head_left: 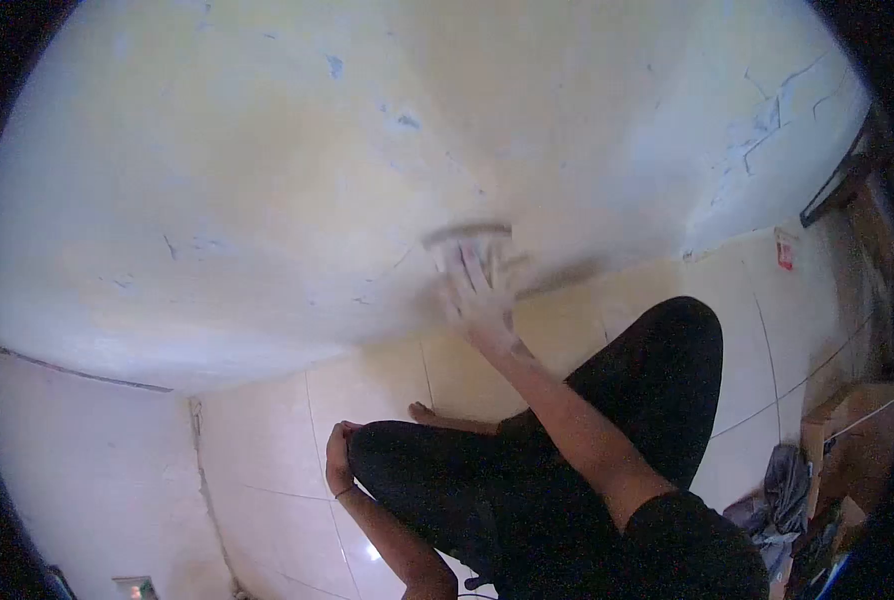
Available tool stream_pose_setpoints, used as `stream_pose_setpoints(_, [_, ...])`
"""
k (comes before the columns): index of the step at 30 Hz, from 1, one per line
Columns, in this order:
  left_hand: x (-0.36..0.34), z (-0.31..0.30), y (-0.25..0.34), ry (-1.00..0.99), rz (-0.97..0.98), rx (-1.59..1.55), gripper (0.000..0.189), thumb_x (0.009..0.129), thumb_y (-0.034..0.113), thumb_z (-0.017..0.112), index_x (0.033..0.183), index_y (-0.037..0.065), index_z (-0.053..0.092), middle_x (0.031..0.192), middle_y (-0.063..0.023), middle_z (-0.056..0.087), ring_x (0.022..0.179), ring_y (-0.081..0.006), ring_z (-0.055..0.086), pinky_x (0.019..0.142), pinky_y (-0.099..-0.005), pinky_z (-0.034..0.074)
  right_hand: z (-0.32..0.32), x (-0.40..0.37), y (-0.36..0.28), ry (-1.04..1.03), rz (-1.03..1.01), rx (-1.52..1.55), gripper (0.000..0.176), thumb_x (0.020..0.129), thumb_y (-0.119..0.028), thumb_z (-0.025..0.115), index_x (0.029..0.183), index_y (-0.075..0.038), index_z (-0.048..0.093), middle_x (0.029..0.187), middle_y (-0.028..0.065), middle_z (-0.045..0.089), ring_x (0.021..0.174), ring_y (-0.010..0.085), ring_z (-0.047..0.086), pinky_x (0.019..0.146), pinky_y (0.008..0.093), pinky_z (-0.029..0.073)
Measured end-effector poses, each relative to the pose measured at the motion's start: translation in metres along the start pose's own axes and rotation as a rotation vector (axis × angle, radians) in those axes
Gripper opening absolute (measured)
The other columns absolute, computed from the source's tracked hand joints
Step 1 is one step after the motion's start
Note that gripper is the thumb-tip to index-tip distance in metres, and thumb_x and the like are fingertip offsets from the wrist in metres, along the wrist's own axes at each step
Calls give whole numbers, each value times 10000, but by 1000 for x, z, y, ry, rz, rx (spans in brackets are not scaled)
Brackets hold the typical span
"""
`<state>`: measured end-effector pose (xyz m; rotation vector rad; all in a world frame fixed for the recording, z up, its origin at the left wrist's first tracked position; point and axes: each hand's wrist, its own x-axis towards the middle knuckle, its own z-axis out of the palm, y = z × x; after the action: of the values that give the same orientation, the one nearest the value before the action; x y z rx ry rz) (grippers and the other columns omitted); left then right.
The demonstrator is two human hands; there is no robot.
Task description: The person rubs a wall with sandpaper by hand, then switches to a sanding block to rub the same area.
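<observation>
My right hand (482, 295) is pressed toward the pale, patchy wall (267, 180), low down near the floor. Beneath its fingers is a flat, light-coloured piece with a darker upper edge (467, 232), blurred by motion; I cannot make out exactly what it is. My left hand (340, 455) rests on my bent knee in dark trousers (397, 450), its fingers curled over the knee. Bluish chips and cracks mark the wall above and to both sides of my right hand.
Pale floor tiles (277, 430) run along the wall's foot. At the right stand a cardboard box (867, 430) and a dark plastic bag (787, 485). A red and white packet (785, 250) lies near a dark wooden object (847, 190). My bare foot shows near the wall.
</observation>
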<state>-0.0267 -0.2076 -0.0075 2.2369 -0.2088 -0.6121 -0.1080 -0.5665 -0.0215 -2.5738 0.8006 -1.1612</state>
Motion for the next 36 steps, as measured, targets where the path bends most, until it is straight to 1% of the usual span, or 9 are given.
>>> stream_pose_setpoints(2, [5,0,-8,5,0,54,269,900,171,407,852,2,611,800,-74,616,772,-164,542,760,-295,443,24,-53,19,-135,23,-89,620,895,-408,509,1413,-89,390,1500,117,309,1362,505,179,996,763,88])
stream_pose_setpoints(8, [14,-9,-48,-43,89,-124,270,913,178,408,841,4,601,801,-62,617,758,-159,542,737,-300,452,-61,58,-25,148,50,76,643,901,-406,505,1436,-86,346,1513,153,268,1374,493,166,977,781,64])
stream_pose_setpoints(14, [6,-1,-5,-17,56,106,253,911,175,432,849,0,603,827,-73,619,771,-162,546,741,-303,454,16,-51,17,-204,40,-51,650,909,-403,493,1436,-59,330,1495,189,274,1375,502,146,995,763,54])
stream_pose_setpoints(16, [3,-2,-6,18,148,211,252,907,179,438,850,0,605,827,-73,617,769,-161,543,741,-304,453,9,-29,-9,-58,109,95,653,904,-409,493,1432,-56,336,1488,184,288,1378,496,147,998,762,37])
stream_pose_setpoints(20, [6,-7,-38,3,-5,28,252,889,211,464,850,7,607,815,-68,611,763,-159,536,741,-308,453,-48,43,-32,70,83,75,700,895,-450,497,1444,-59,308,1508,173,259,1384,492,134,990,771,37])
stream_pose_setpoints(23, [12,-8,-28,-44,-27,-80,270,886,228,466,852,3,611,817,-70,612,761,-166,536,748,-305,446,-8,16,-9,36,20,-16,716,891,-456,500,1453,-65,290,1527,169,221,1382,511,105,993,770,28])
stream_pose_setpoints(26, [8,-1,-13,47,-25,-95,297,897,240,446,849,2,617,808,-74,614,757,-171,537,755,-302,439,21,-58,11,-265,93,-44,680,892,-421,502,1440,-63,319,1521,176,234,1362,550,101,1001,762,38])
stream_pose_setpoints(32, [8,-7,-32,-17,36,-197,319,894,257,440,843,1,623,778,-75,612,756,-183,546,749,-312,446,-51,53,-21,159,71,101,709,890,-433,514,1455,-70,288,1535,169,200,1359,555,101,988,774,39])
stream_pose_setpoints(36, [12,-5,-23,-15,18,18,294,912,222,425,881,-1,614,817,-79,620,774,-180,559,760,-309,454,5,-6,6,-80,55,85,705,893,-436,505,1451,-62,292,1533,177,184,1357,562,86,999,764,25])
